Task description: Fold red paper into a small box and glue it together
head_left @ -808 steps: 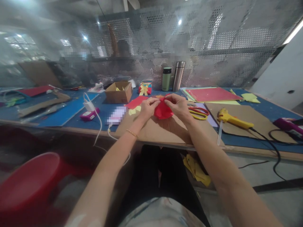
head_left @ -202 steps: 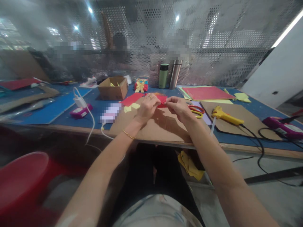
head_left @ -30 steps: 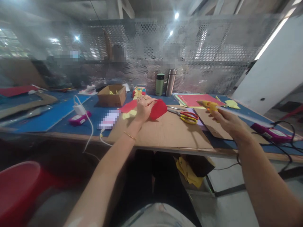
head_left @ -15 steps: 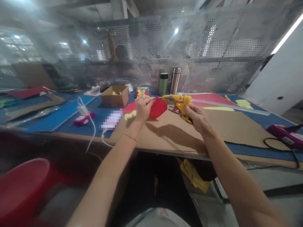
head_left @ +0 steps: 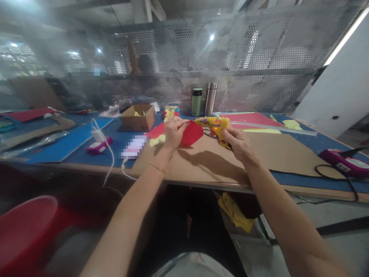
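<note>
My left hand (head_left: 174, 132) pinches a rounded red sheet (head_left: 192, 134), perhaps paper or felt, by its upper left edge above the table. In my right hand (head_left: 238, 142) is a yellow glue gun (head_left: 216, 125), gripped by its handle and pointing left. Its nozzle is at the top edge of the red sheet; whether it touches I cannot tell. A small orange light glows on the gun's body. Below both hands lies a brown cardboard sheet (head_left: 210, 169). Another red piece (head_left: 156, 131) and a pale yellow scrap (head_left: 157, 140) lie left of my left hand.
An open cardboard box (head_left: 137, 122), a green tumbler (head_left: 196, 102) and a steel flask (head_left: 210, 100) stand at the back. Purple power strips (head_left: 99, 146) lie left and right, with loose cables. A long clear ruler (head_left: 276, 128) crosses red sheets. A red stool (head_left: 25, 231) stands lower left.
The view has shifted slightly, so most things sit a little further left. Both hands keep their holds, with the glue gun's nozzle still at the red sheet's upper edge.
</note>
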The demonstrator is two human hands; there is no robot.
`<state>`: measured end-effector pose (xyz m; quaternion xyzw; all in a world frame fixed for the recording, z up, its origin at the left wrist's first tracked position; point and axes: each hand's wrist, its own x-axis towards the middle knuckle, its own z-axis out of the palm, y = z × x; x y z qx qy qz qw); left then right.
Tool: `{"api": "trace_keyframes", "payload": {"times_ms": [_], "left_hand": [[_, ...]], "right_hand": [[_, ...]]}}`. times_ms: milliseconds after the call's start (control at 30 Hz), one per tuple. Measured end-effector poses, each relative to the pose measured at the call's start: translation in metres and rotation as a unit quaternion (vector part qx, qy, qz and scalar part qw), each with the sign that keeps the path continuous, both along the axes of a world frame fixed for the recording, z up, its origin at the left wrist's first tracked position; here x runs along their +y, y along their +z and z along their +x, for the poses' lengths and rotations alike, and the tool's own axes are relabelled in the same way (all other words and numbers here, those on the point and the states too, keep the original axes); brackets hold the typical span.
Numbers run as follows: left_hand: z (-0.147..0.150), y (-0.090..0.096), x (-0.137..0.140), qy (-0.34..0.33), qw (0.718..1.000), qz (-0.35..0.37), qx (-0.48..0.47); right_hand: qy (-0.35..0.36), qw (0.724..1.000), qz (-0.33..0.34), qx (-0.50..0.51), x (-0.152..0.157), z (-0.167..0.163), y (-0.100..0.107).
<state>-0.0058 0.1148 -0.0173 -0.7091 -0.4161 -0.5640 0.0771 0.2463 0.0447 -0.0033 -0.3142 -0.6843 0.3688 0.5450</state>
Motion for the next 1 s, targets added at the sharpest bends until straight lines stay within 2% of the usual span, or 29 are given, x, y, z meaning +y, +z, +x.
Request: {"api": "trace_keyframes", "payload": {"times_ms": [233, 1000], "left_hand": [[0.0009, 0.0008, -0.0024, -0.004, 1.000, -0.017, 0.010], [0.0023, 0.0011, -0.0032, -0.023, 1.000, -0.004, -0.009]], "right_hand": [[-0.003, 1.000, 0.013, -0.006, -0.0015, -0.0006, 0.0011], [-0.015, 0.999, 0.029, -0.013, 0.0008, 0.0020, 0.0003]]}}
